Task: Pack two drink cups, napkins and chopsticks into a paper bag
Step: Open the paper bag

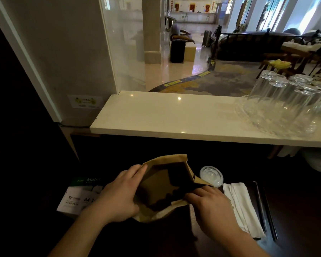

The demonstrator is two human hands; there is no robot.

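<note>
A brown paper bag [163, 182] stands open on the dark lower counter, its mouth facing up and its inside dark. My left hand [119, 195] grips the bag's left rim. On the near right rim, my right hand [211, 204] pinches the paper. A lidded clear drink cup [211, 176] stands just right of the bag. The rim of a second cup [230, 201] shows behind my right hand, mostly hidden. White napkins [243, 206] lie to the right of it, with dark chopsticks [265, 210] alongside.
A box of A4 paper [78, 195] sits left of the bag. Above runs a pale marble ledge [165, 115], with several upturned clear glasses [283, 101] on a glass tray at its right end. A pillar and a glass pane rise at the left.
</note>
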